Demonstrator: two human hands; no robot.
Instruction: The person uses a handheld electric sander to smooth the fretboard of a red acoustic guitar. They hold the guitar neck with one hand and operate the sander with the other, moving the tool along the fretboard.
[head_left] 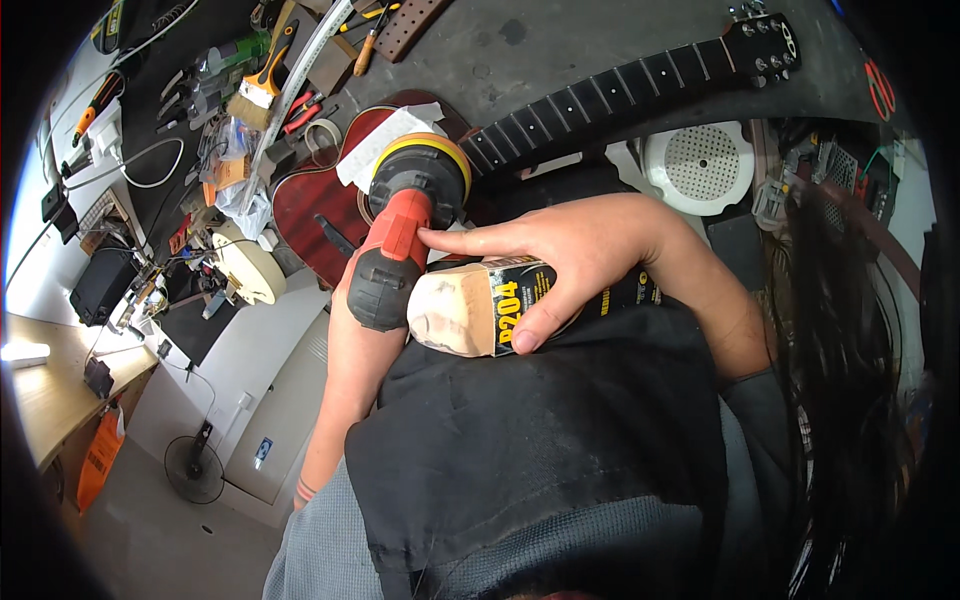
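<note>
A red and black handheld polisher [402,228] with a yellow-rimmed round pad stands in front of me, pad toward the guitar. My left hand [347,300] is closed around its body from behind; most of its fingers are hidden. In my right hand [585,245] lies a black and yellow printed cardboard box [508,290], thumb on its near side. One right finger reaches out to the polisher's red housing. From the box's left end shows a pale, rounded, stained piece [450,312] whose kind I cannot make out. Beyond lies a dark red electric guitar [305,215] with white paper on its body.
The guitar's black fretted neck [600,97] runs to the upper right. A brush [262,85], red-handled pliers [303,113] and a steel ruler [300,75] crowd the bench's left. A white perforated round disc [700,165] sits at right. A fan [195,468] stands on the floor.
</note>
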